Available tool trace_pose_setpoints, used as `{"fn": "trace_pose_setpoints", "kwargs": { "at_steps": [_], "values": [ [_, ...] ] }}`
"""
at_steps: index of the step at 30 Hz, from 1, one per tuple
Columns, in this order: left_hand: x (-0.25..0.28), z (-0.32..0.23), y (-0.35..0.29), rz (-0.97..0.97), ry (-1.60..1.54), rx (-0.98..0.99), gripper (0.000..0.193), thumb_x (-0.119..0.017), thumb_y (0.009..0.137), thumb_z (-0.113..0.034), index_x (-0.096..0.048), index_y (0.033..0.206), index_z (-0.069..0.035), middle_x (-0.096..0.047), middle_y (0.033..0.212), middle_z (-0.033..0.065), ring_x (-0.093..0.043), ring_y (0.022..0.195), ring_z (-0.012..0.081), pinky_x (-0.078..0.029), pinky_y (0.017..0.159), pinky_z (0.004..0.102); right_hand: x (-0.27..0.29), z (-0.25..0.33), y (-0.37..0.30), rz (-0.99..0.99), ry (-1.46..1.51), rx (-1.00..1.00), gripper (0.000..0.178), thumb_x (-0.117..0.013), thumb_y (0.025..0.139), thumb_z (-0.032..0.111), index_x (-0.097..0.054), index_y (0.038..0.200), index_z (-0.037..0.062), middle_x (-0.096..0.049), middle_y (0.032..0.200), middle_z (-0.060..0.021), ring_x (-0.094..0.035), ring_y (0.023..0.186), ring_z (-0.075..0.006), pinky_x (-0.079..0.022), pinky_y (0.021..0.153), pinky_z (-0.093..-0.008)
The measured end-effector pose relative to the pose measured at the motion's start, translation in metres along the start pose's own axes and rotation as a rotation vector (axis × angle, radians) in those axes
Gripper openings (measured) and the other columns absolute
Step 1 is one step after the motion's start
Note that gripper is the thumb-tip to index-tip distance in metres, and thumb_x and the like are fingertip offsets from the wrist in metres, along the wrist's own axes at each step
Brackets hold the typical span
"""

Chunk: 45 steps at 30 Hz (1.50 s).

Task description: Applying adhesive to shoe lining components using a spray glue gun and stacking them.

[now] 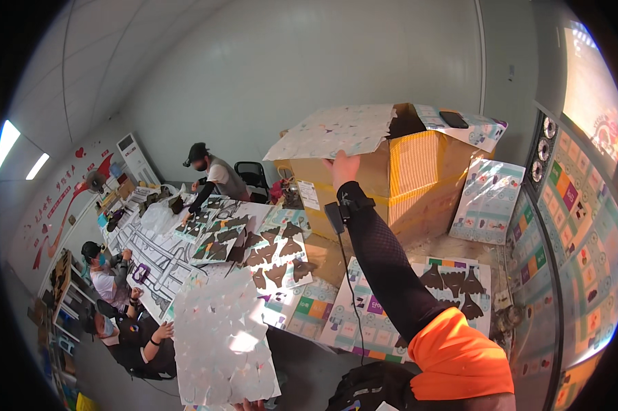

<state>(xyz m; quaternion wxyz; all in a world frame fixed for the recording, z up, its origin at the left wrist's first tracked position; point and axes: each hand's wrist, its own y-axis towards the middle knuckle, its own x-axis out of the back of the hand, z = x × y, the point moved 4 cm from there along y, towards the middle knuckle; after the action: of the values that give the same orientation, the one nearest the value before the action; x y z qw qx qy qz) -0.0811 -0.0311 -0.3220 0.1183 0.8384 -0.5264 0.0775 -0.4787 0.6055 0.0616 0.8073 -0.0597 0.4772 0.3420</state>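
My right hand reaches forward to the cardboard box and grips the near edge of a pale sheet lying over its top. A dark sleeve, a wrist strap with a small device, and a cable run along that arm. At the lower edge, the fingertips of my left hand close on the bottom of a large whitish sheet with faint coloured marks; most of this hand is out of view. Dark fan-shaped pieces lie on a printed sheet below my right arm.
A black phone rests on a printed sheet atop the box. More dark pieces cover printed boards at mid-table. One person works at the far side; two others are at the left. A printed board leans beside the box.
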Motion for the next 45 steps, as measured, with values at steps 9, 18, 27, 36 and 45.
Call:
{"fn": "trace_pose_setpoints", "kwargs": {
  "at_steps": [9, 18, 27, 36, 45],
  "values": [
    [-0.080, -0.090, 0.043, 0.053, -0.355, 0.003, 0.049, -0.053, 0.096, -0.015, -0.042, 0.143, -0.005, -0.058, 0.122, 0.0151, -0.059, 0.107, 0.0277, -0.051, 0.085, 0.0420, -0.021, 0.075, 0.000, 0.154, 0.010, 0.044, 0.041, -0.041, 0.092, -0.006, -0.041, 0.133, -0.0057, -0.056, 0.127, -0.0230, -0.067, 0.104, -0.0390, -0.063, 0.084, -0.0443],
    [-0.244, -0.261, 0.139, 0.439, -0.684, -0.391, 0.033, -0.054, 0.098, -0.002, -0.048, 0.128, -0.013, -0.060, 0.110, 0.0053, -0.064, 0.091, 0.0208, -0.056, 0.072, 0.0384, -0.073, 0.217, 0.014, 0.358, 0.075, -0.053, 0.029, -0.041, 0.091, -0.007, -0.042, 0.112, -0.0272, -0.055, 0.123, -0.0349, -0.063, 0.108, -0.0520, -0.063, 0.090, -0.0413],
    [-0.485, -0.461, 0.164, 0.872, -1.358, 0.026, 0.039, -0.056, 0.094, 0.001, -0.048, 0.130, -0.015, -0.057, 0.129, 0.0102, -0.064, 0.103, 0.0323, -0.055, 0.091, 0.0511, -0.061, 0.265, 0.022, 0.406, 0.050, 0.027, 0.025, -0.040, 0.091, -0.007, -0.041, 0.103, -0.0285, -0.053, 0.124, -0.0375, -0.061, 0.110, -0.0534, -0.062, 0.093, -0.0425],
    [-0.651, -0.535, 0.158, 0.846, -1.413, 0.254, 0.062, -0.044, 0.094, 0.008, -0.028, 0.148, -0.018, -0.050, 0.137, 0.0177, -0.065, 0.107, 0.0371, -0.064, 0.083, 0.0455, -0.028, 0.204, 0.039, 0.243, 0.050, -0.024, 0.023, -0.042, 0.089, -0.008, -0.045, 0.106, -0.0237, -0.059, 0.114, -0.0319, -0.068, 0.098, -0.0475, -0.064, 0.085, -0.0446],
    [-0.624, -0.498, 0.141, 0.991, -1.130, 0.364, 0.042, -0.053, 0.104, -0.018, -0.037, 0.139, -0.001, -0.052, 0.131, 0.0221, -0.059, 0.115, 0.0400, -0.057, 0.099, 0.0477, -0.005, 0.156, 0.056, 0.217, 0.036, -0.039, 0.042, -0.039, 0.091, -0.007, -0.035, 0.133, -0.0107, -0.056, 0.125, -0.0242, -0.068, 0.100, -0.0402, -0.066, 0.079, -0.0413]
  ]
}}
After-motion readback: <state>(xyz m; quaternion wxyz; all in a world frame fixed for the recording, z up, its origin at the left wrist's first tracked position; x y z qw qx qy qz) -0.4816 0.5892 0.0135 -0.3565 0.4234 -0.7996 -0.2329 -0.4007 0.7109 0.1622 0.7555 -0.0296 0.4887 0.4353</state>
